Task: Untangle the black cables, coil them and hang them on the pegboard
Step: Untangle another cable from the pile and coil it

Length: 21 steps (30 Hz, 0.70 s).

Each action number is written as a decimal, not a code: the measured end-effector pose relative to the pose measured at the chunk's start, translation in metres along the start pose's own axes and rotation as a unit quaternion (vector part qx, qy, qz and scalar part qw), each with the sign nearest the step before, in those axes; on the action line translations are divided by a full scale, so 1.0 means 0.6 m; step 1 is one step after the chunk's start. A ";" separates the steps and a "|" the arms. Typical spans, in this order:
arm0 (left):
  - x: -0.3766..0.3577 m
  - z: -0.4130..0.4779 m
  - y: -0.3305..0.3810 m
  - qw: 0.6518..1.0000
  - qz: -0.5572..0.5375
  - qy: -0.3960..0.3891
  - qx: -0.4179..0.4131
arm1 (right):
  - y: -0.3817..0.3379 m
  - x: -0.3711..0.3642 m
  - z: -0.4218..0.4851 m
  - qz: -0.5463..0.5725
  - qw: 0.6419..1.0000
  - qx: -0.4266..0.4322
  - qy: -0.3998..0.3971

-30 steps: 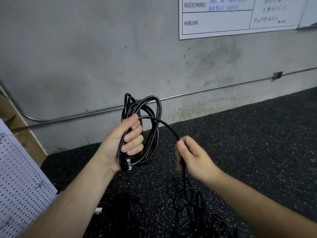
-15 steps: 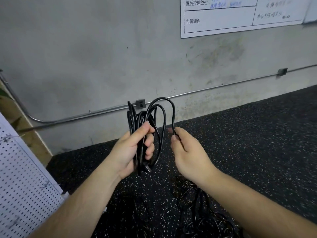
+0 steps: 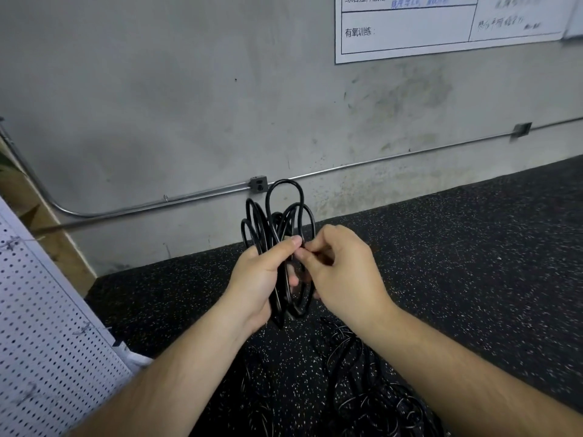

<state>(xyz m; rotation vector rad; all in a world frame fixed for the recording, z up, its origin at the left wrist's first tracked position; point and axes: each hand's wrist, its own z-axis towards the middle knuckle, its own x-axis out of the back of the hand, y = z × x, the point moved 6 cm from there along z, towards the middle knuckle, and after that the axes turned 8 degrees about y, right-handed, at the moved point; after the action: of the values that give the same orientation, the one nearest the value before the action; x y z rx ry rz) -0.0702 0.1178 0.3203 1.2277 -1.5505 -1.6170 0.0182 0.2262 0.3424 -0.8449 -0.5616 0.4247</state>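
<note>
My left hand [image 3: 260,280] grips a coil of black cable [image 3: 273,212] held upright in front of me, several loops sticking up above the fingers. My right hand [image 3: 342,272] pinches a strand of the same cable right beside my left thumb, the two hands touching. From the coil the cable runs down to a loose tangle of black cables [image 3: 372,395] on the floor below my right forearm. The white pegboard [image 3: 47,342] leans at the left edge, with small hooks on it.
A grey concrete wall [image 3: 157,105] stands straight ahead with a metal conduit and a junction box [image 3: 258,184] low along it. A white chart [image 3: 441,23] hangs at the upper right. The floor is black speckled rubber [image 3: 473,263].
My right hand has come up and left with the loose strand, laying another loop onto the coil, and now meets my left hand. The coil has more loops.
</note>
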 end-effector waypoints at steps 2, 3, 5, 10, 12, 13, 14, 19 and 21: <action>0.003 0.006 0.001 1.000 -0.012 0.009 -0.002 | 0.003 -0.010 -0.006 -0.001 0.999 0.006 -0.040; 0.005 0.009 0.003 1.000 -0.007 0.008 -0.009 | 0.006 -0.014 -0.010 0.006 0.998 0.005 -0.058; 0.009 0.013 0.012 1.000 0.000 0.003 -0.030 | 0.010 -0.018 -0.017 0.021 0.996 0.010 -0.087; 0.026 0.035 0.038 0.997 -0.045 0.030 -0.054 | 0.035 -0.025 -0.044 0.034 0.989 -0.012 -0.146; 0.036 0.042 0.052 0.994 -0.073 0.049 -0.067 | 0.044 -0.024 -0.054 0.009 0.990 0.004 -0.143; 0.042 0.045 0.058 0.992 -0.091 0.058 -0.071 | 0.047 -0.024 -0.060 -0.009 0.987 0.015 -0.157; 0.048 0.049 0.062 0.990 -0.095 0.067 -0.077 | 0.050 -0.027 -0.065 -0.026 0.983 0.024 -0.180; 0.061 0.058 0.054 0.987 0.048 0.104 -0.112 | 0.046 -0.020 -0.071 -0.129 0.969 0.078 -0.197; 0.058 0.054 0.052 0.983 0.087 0.107 -0.119 | 0.044 -0.010 -0.062 -0.165 0.969 0.068 -0.169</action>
<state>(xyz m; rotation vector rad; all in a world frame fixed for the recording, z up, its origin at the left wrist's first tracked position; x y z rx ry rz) -0.1190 0.0962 0.3400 1.0671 -1.2534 -1.4570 0.0332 0.2168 0.2999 -0.5350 -0.9632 0.2970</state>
